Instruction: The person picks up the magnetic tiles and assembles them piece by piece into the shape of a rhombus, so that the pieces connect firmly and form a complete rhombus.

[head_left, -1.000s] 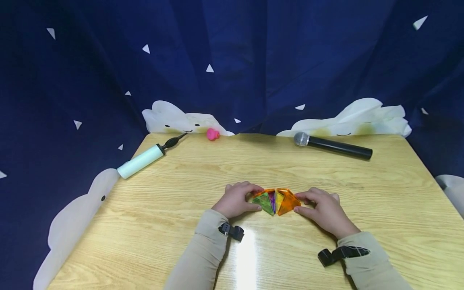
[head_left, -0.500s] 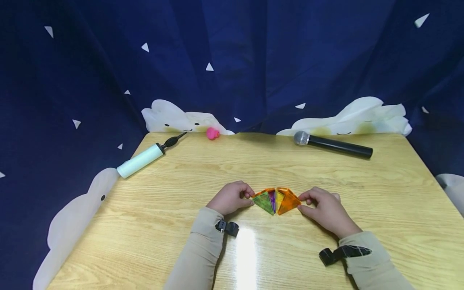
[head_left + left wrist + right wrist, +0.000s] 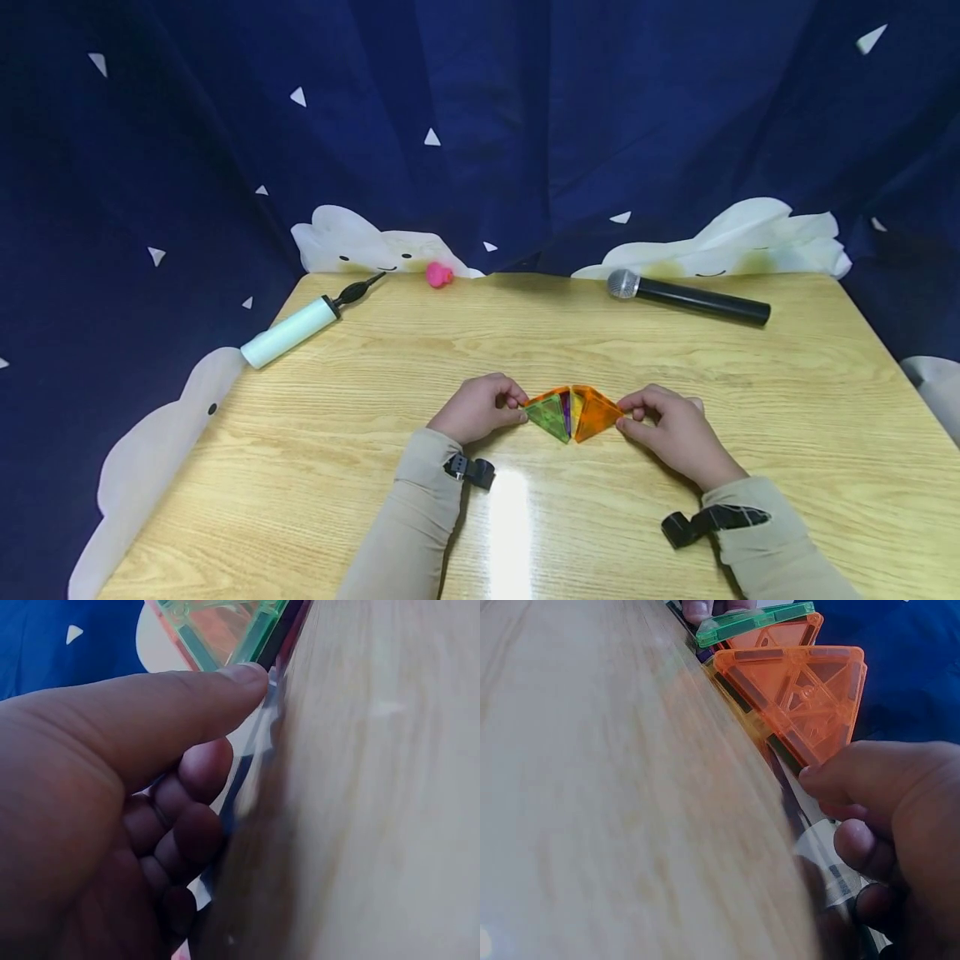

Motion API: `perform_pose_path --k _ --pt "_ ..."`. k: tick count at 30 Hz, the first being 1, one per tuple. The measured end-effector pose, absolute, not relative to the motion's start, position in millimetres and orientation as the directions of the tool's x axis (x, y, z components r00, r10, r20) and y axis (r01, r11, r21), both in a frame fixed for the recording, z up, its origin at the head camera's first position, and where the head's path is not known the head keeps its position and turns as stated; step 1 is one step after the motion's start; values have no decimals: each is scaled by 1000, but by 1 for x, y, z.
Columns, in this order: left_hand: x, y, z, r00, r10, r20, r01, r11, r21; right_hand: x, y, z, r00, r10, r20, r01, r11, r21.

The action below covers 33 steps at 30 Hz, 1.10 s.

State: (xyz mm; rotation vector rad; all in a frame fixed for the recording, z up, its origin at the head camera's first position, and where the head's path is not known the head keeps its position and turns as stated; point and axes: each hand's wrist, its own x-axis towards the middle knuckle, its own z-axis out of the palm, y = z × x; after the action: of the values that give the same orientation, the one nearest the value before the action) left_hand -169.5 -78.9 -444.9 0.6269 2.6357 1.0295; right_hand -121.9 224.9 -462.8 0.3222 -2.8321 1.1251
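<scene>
Two small groups of translucent triangular magnetic tiles meet near the table's middle. The left group has a green tile (image 3: 549, 417) in front, with purple and orange ones behind it. On the right, a slanting orange tile (image 3: 597, 414) stands beside a yellow tile (image 3: 577, 406). My left hand (image 3: 477, 409) pinches the left group's outer corner; in the left wrist view the thumb (image 3: 244, 675) lies against that corner. My right hand (image 3: 672, 432) pinches the outer corner of the right group, its thumb (image 3: 840, 776) at the orange tile's tip in the right wrist view.
A pale blue hand pump (image 3: 292, 332) lies at the back left of the wooden table (image 3: 420, 333). Near the back edge are a small pink object (image 3: 438, 275) and a black microphone (image 3: 690, 298). A dark blue curtain (image 3: 480, 125) with white clouds surrounds the table.
My left hand has drawn back leftward to the green tile's outer corner. My right hand has slid slightly right. The green tile now leans further up, so less purple shows.
</scene>
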Motion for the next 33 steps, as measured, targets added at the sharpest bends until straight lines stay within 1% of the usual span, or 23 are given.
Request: perform_pose_path --k 6,21,25,33 --pt "-170 -80 -446 -877 476 -59 301 643 705 -122 227 -465 -973 -161 164 -230 671 -705" --pt "-170 -82 -447 -868 496 0 322 563 761 -121 230 -467 -974 -172 148 -224 622 -751" --pt "-170 -81 -447 -868 496 16 333 559 759 -121 230 -466 -975 -171 142 -219 617 -756" --pt "-169 -80 -447 -873 487 8 324 568 756 -121 230 -466 -978 -165 131 -205 611 -764"
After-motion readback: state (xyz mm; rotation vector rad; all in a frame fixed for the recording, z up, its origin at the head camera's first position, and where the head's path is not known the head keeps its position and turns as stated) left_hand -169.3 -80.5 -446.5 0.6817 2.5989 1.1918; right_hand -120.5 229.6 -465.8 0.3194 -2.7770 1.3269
